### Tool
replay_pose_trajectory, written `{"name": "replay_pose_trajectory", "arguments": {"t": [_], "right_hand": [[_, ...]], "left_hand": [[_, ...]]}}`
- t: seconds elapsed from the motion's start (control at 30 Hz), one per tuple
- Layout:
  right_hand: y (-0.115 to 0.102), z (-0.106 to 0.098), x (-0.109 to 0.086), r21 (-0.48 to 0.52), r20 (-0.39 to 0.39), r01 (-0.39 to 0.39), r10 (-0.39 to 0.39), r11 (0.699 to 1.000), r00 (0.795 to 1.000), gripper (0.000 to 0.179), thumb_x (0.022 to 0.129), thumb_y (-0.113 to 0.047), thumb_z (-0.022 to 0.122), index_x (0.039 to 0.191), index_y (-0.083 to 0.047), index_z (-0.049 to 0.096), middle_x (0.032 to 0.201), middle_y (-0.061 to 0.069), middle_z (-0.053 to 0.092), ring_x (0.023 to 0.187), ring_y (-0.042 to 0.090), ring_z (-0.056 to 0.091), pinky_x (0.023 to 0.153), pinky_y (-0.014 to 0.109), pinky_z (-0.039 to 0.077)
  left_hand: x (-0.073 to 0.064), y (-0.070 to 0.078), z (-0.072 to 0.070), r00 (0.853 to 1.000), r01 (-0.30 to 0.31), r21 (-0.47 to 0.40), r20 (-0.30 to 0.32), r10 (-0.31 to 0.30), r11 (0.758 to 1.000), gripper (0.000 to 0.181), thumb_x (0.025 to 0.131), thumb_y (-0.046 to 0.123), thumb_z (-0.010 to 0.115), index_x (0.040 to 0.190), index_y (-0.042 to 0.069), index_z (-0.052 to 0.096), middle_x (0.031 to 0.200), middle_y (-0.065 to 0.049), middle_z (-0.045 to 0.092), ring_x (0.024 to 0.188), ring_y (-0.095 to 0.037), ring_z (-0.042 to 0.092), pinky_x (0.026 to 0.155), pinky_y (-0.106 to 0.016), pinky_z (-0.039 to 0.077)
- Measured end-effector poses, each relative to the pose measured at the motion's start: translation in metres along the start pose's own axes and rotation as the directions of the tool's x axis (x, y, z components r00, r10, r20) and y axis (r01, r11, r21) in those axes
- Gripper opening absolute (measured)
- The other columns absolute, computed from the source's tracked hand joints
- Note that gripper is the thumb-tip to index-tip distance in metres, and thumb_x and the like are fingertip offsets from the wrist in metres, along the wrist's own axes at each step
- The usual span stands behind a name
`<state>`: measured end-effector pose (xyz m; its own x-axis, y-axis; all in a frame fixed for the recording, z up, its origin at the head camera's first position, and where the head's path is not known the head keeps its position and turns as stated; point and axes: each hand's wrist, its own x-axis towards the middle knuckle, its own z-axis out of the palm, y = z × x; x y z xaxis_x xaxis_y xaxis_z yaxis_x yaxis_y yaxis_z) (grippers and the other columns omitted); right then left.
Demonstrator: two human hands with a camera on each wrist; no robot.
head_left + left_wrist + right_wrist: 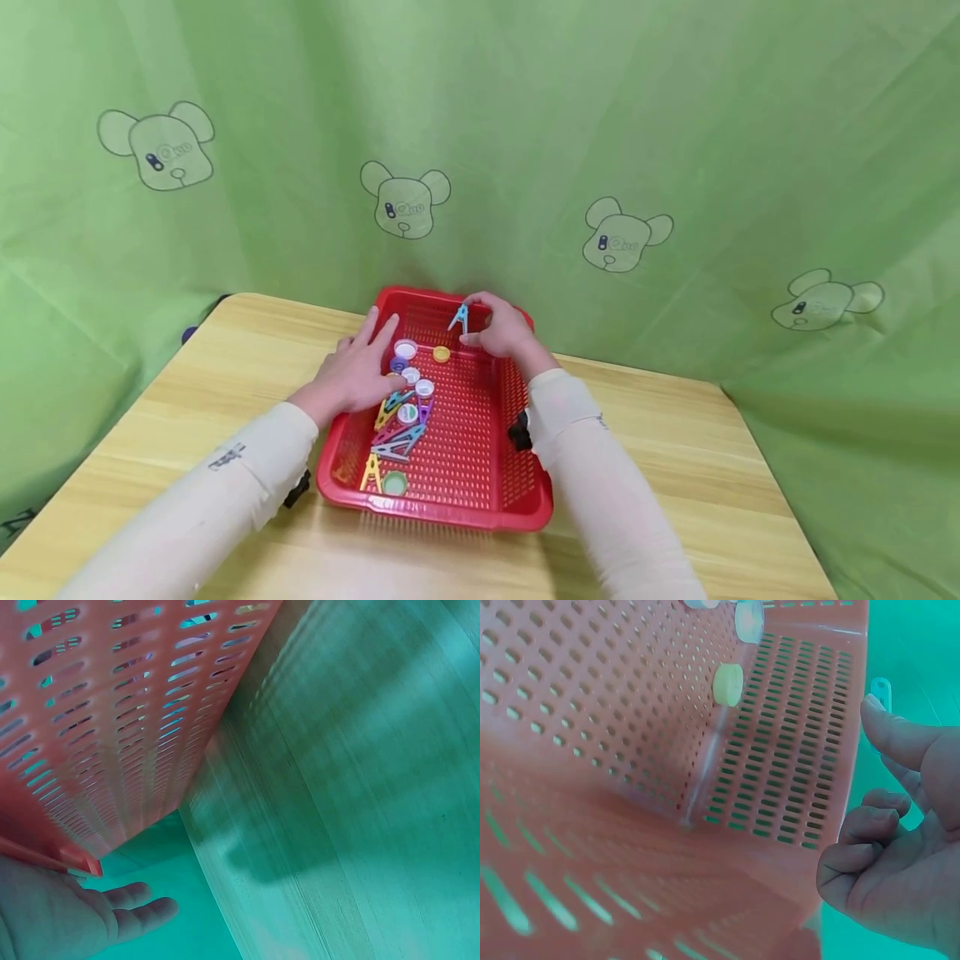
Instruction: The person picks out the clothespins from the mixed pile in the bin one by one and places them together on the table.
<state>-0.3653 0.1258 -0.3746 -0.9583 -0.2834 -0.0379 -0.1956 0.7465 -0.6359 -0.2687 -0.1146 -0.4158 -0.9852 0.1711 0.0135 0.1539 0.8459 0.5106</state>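
The fingers [483,298] of my right hand [508,332] are clamped on a light blue clothespin [462,315], thumb below and forefinger above, at the upper middle of the head view. The clothespin lies just left of my palm, its long axis running nearly up and down the frame: joined end at the top, two legs splayed toward the bottom. In the right wrist view it shows at the right, just past the thumb tip and beyond the rim of the red basket [442,518].

Below and left of the clothespin, near but apart, a yellow cap [441,354] sits on the basket floor. The other clothespins [397,437] lie further off, toward the lower left, in a loose row along the basket's left side. My left hand [352,377] is nearer to those, its fingers apart and stretched toward the top of the frame, its thumb just beside a white cap [410,377]; I cannot tell whether they touch. The clothespin in my right hand is well apart from that left hand.
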Motion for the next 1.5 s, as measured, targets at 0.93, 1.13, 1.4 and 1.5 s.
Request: {"name": "replay_pose_trajectory", "arguments": {"t": [0.93,1.13,1.4,1.5], "right_hand": [[0.017,-0.052,-0.013,0.153,0.014,-0.021,0.019,0.988,1.000,0.059,0.084,-0.003,0.080,0.136,-0.017,0.056,0.102,0.019,0.048,0.078,0.020,0.040,0.066,0.033,0.038],[0.032,-0.058,-0.020,0.152,0.005,-0.035,0.035,0.988,0.999,0.060,0.084,-0.003,0.080,0.137,-0.015,0.055,0.078,0.004,0.038,0.070,0.017,0.037,0.060,0.030,0.038],[0.050,-0.070,-0.034,0.138,0.004,-0.064,0.064,0.988,0.998,0.061,0.085,-0.005,0.079,0.139,-0.013,0.054,0.081,0.004,0.037,0.073,0.017,0.037,0.057,0.028,0.037],[0.056,-0.074,-0.039,0.136,-0.005,-0.071,0.072,0.988,0.997,0.064,0.084,-0.005,0.080,0.141,-0.013,0.052,0.082,0.004,0.038,0.074,0.017,0.038,0.058,0.029,0.037]], "left_hand": [[0.002,-0.003,-0.004,1.000,-0.008,-0.019,0.000,0.008,1.000,0.098,0.090,0.042,0.068,0.163,0.022,0.005,0.167,-0.008,-0.010,0.136,-0.059,0.024,0.088,-0.067,0.049],[0.000,-0.002,-0.005,1.000,-0.005,-0.020,0.011,0.005,1.000,0.097,0.091,0.041,0.067,0.163,0.021,0.005,0.166,-0.008,-0.012,0.136,-0.059,0.024,0.088,-0.067,0.048],[-0.001,0.000,-0.004,1.000,-0.008,-0.025,0.015,0.009,1.000,0.098,0.090,0.043,0.067,0.163,0.021,0.006,0.166,-0.007,-0.011,0.136,-0.059,0.024,0.089,-0.068,0.047],[-0.001,0.000,-0.004,1.000,-0.007,-0.026,0.022,0.007,1.000,0.098,0.090,0.044,0.067,0.163,0.022,0.005,0.166,-0.007,-0.012,0.136,-0.059,0.023,0.086,-0.067,0.049]]}}
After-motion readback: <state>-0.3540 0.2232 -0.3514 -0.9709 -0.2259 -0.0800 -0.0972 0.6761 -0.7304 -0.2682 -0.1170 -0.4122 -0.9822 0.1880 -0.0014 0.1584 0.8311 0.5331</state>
